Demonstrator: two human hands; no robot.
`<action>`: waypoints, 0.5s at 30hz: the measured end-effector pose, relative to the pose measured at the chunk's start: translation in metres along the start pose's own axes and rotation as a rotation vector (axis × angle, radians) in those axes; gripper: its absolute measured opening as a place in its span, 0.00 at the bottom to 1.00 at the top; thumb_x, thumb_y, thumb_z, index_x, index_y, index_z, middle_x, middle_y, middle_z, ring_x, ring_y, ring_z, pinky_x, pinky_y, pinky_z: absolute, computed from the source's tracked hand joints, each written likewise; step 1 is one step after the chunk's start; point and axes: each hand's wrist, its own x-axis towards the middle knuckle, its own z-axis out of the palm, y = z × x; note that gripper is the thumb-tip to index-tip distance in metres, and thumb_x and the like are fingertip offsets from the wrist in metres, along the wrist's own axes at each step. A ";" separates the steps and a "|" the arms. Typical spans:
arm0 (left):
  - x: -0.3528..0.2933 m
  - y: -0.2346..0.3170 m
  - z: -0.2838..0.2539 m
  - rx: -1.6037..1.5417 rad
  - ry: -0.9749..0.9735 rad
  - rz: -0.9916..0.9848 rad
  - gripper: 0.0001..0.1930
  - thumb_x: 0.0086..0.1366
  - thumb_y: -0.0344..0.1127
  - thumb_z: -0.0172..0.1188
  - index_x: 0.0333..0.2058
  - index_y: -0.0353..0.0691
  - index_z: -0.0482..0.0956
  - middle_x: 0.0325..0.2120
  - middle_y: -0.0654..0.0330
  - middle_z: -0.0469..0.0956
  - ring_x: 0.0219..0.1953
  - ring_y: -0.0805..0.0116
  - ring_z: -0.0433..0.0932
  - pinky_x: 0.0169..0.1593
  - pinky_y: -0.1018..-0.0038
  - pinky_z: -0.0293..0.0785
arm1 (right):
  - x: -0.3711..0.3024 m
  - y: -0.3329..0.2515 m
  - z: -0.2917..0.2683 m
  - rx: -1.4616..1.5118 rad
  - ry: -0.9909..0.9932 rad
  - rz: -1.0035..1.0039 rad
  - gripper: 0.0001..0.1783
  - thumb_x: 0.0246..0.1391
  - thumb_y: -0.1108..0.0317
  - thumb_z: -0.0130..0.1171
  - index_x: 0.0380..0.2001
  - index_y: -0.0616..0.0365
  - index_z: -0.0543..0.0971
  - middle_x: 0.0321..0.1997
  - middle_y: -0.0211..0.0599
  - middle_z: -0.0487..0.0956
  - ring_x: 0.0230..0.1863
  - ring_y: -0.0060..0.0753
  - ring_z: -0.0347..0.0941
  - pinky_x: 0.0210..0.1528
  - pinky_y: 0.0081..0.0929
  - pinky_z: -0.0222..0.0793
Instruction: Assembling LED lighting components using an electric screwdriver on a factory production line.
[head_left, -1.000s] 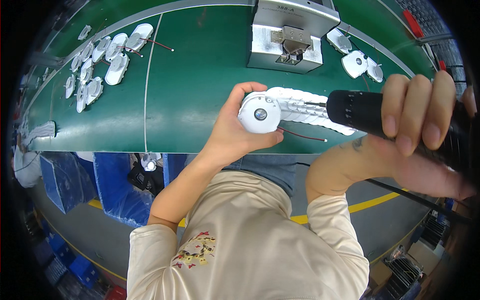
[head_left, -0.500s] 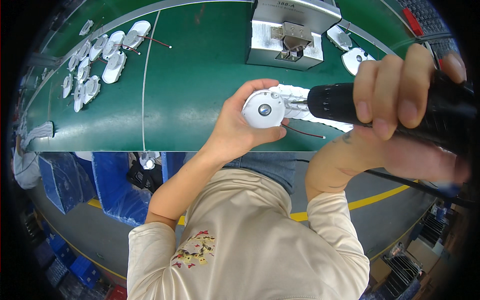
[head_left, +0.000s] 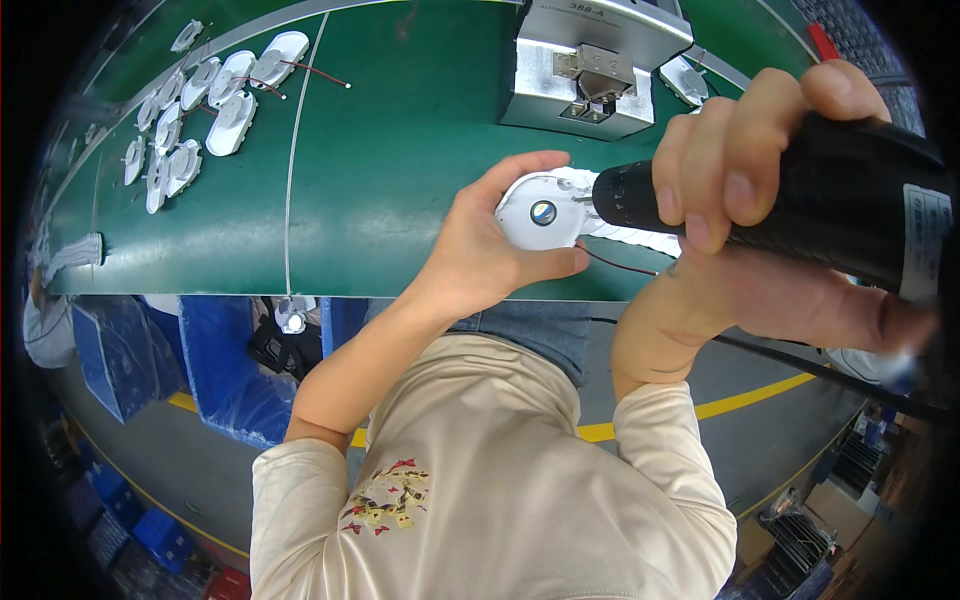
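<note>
My left hand (head_left: pixel 490 228) grips a round white plastic housing (head_left: pixel 526 226) by its left side, thumb below and fingers above. A shiny round piece (head_left: pixel 543 213) sits in the middle of its face. From its lower edge trails a thin dark red wire (head_left: pixel 625 266). Wrapped around a black electric screwdriver (head_left: pixel 850 190) is my right hand (head_left: pixel 735 160). The driver lies nearly level, its tip at the housing's right edge; whether it touches a screw is too small to tell. Behind the driver, a white ribbed strip (head_left: pixel 640 238) lies partly hidden on the green table.
A silver screw-feeder machine (head_left: pixel 580 85) stands at the back of the green table (head_left: pixel 390 120). Several white housings (head_left: pixel 232 122) with wires lie at the far left, and another white housing (head_left: pixel 684 80) is right of the machine. Blue bins (head_left: pixel 225 370) stand below the table's front edge.
The screwdriver has moved left, bringing its tip to the housing's right edge. The housing has shifted slightly right in my left hand. The whole view has moved a little.
</note>
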 end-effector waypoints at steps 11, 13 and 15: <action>0.008 -0.005 -0.005 0.108 0.007 -0.005 0.39 0.41 0.21 0.72 0.56 0.33 0.65 0.38 0.59 0.78 0.41 0.73 0.76 0.43 0.77 0.75 | -0.005 0.006 -0.005 0.003 0.054 0.097 0.51 0.36 0.26 0.58 0.46 0.65 0.65 0.27 0.41 0.71 0.18 0.29 0.68 0.22 0.27 0.64; 0.009 0.000 -0.003 0.079 -0.003 -0.045 0.40 0.41 0.20 0.72 0.56 0.32 0.65 0.38 0.59 0.77 0.40 0.73 0.76 0.43 0.77 0.74 | -0.006 0.006 -0.003 -0.008 0.040 0.104 0.51 0.36 0.25 0.58 0.45 0.65 0.66 0.26 0.41 0.71 0.18 0.29 0.68 0.21 0.27 0.64; 0.009 0.004 0.000 0.051 -0.013 -0.093 0.41 0.40 0.20 0.72 0.57 0.32 0.64 0.39 0.59 0.77 0.40 0.73 0.76 0.43 0.78 0.74 | -0.009 0.005 0.009 0.019 0.234 0.091 0.50 0.35 0.25 0.58 0.42 0.65 0.66 0.25 0.41 0.71 0.17 0.29 0.68 0.19 0.26 0.63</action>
